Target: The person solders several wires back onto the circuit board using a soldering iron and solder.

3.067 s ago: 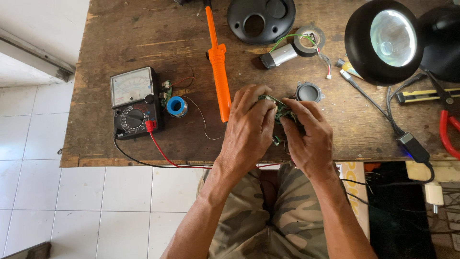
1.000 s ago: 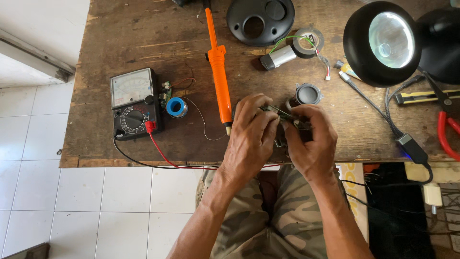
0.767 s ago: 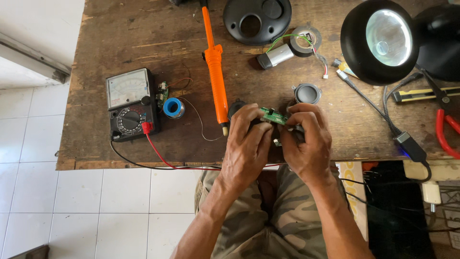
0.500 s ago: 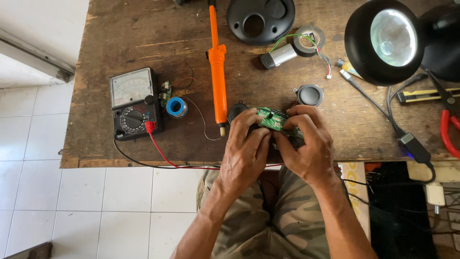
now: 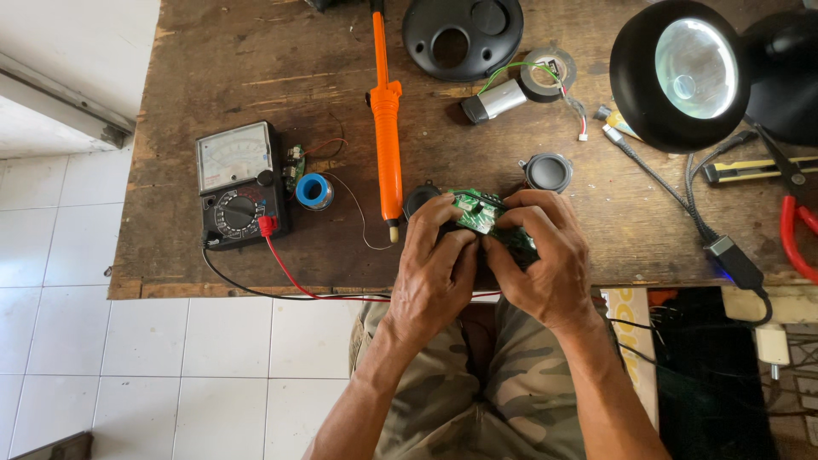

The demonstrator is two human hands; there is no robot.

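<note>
Head view: a wooden workbench (image 5: 213, 51) is seen from above;
Left hand (image 5: 434, 277): fingers pinched on the green circuit board (image 5: 475, 210), centre of frame;
Right hand (image 5: 545, 264): closed over the board's right side;
Soldering iron (image 5: 388, 136): laid just left of the board;
Multimeter (image 5: 237, 183): left of frame

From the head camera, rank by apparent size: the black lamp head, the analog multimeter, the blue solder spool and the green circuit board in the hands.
1. Black lamp head, though it stands nearer the camera, which inflates it.
2. Analog multimeter.
3. Green circuit board, partly hidden by both hands.
4. Blue solder spool.
</note>
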